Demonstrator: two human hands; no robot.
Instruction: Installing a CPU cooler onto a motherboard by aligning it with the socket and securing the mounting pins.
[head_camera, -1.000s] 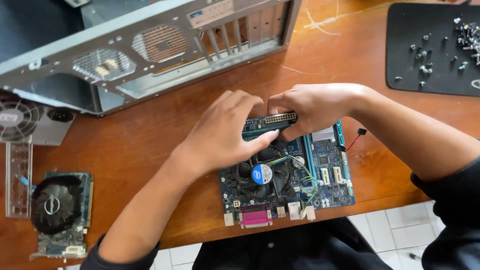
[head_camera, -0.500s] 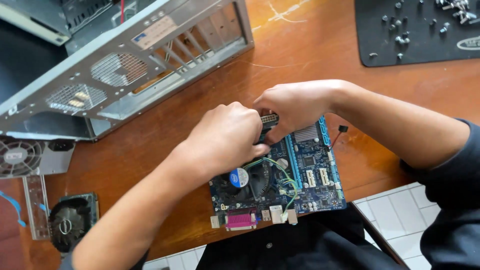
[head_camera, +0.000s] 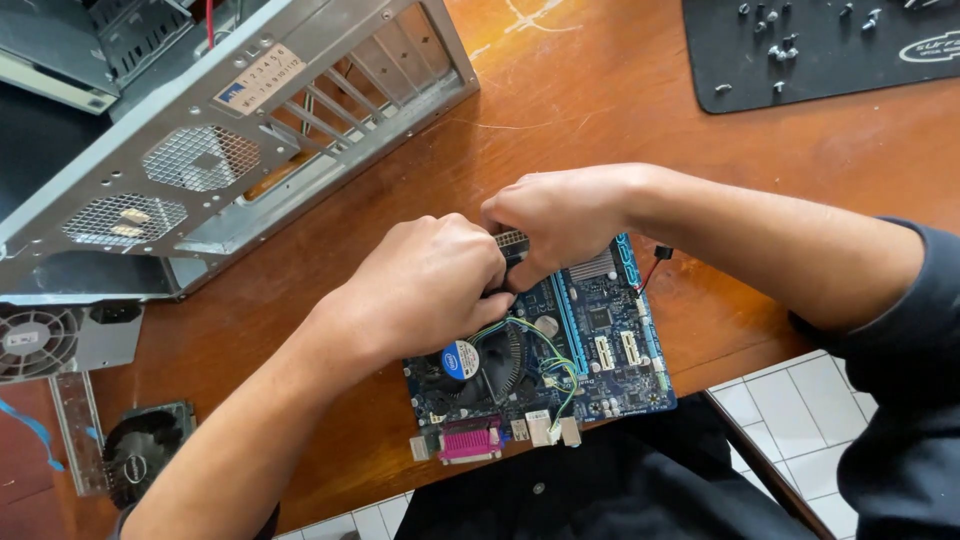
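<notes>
Both hands met over the upper edge of a blue motherboard that lay flat near the front edge of the wooden table. The left hand came in from seven o'clock, and its grip was curled shut over a narrow memory stick. The right hand reached in from three o'clock and pinched the same stick at its other end, so only a short ribbed piece of it showed between the two hands. The stick sat at the board's twelve o'clock side; whether it was seated in a slot could not be told.

On the board, a round cooler fan with a blue centre sticker lay at about seven o'clock from the hands, with thin coloured wires curling beside it. A pink port connector stuck out at the board's six o'clock edge.

An open metal computer case lay at ten o'clock. A black mat scattered with small screws lay at one o'clock. A separate fan unit rested at eight o'clock.
</notes>
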